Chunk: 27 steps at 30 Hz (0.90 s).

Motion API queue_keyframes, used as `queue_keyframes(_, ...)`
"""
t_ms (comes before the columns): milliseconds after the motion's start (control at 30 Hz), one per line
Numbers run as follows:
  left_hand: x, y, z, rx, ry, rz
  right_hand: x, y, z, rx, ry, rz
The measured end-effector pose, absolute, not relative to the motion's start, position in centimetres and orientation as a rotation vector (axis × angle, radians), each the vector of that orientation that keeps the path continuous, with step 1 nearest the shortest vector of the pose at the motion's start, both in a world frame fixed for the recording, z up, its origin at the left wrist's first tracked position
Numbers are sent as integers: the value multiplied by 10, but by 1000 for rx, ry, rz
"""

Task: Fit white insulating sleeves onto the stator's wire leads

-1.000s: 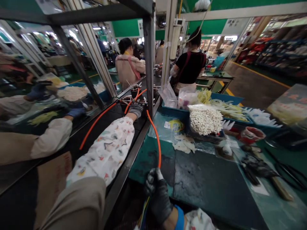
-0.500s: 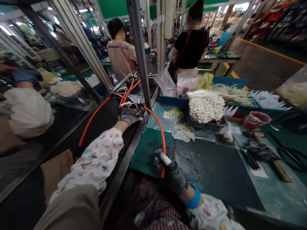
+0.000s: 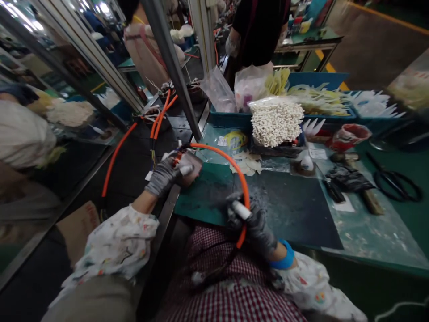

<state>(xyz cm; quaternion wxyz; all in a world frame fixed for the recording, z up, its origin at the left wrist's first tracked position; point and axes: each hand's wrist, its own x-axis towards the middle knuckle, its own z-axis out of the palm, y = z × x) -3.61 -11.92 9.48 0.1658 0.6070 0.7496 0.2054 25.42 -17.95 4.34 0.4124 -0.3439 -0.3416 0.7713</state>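
My left hand, in a grey glove with a white-wrapped fingertip, grips a motor stator at the left edge of the work table. The stator is tilted, and reddish windings show at its top. From it an orange sleeve arches over to the right. My right hand, gloved with a white-wrapped finger, is closed around the sleeve near its lower end. Dark wires hang from that end over my checked apron. Below my hands lies a dark mat on the table.
More stators with orange sleeves stand on the line at left. A metal post rises beyond my left hand. White sticks, blue trays, a hammer and scissors lie on the table. Other people work nearby.
My left hand has lifted the stator off the line and brought it nearer, to the table's edge. My right hand has shifted slightly right with the sleeve, which now bends in a fuller arch.
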Motion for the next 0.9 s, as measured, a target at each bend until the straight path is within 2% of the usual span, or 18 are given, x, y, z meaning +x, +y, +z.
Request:
queue_keyframes(200,38,-155,74,2182,1945,41,330,-152,60,-902,-551,2067)
queue_keyframes(300,65,-161,66,2433,1813,-67,357,-148,53,-965,-635,2115)
queue_keyframes(367,73,-164,64,2480,1746,-60,367,-148,43,-1057,-749,2033)
queue_keyframes(433,69,-168,63,2494,1698,-47,369,-147,36,-1230,-956,1740)
queue_keyframes(567,38,-175,74,2707,1455,87,363,-136,38,-1397,-1342,866)
queue_keyframes(700,5,-174,101,3229,1011,121,344,-108,54,-852,-2147,262)
queue_keyframes(833,-10,-164,117,3390,694,20,310,-71,68,-246,-2678,-64)
queue_keyframes(900,-13,-155,115,3258,754,-30,293,-56,73,-74,-2811,-125)
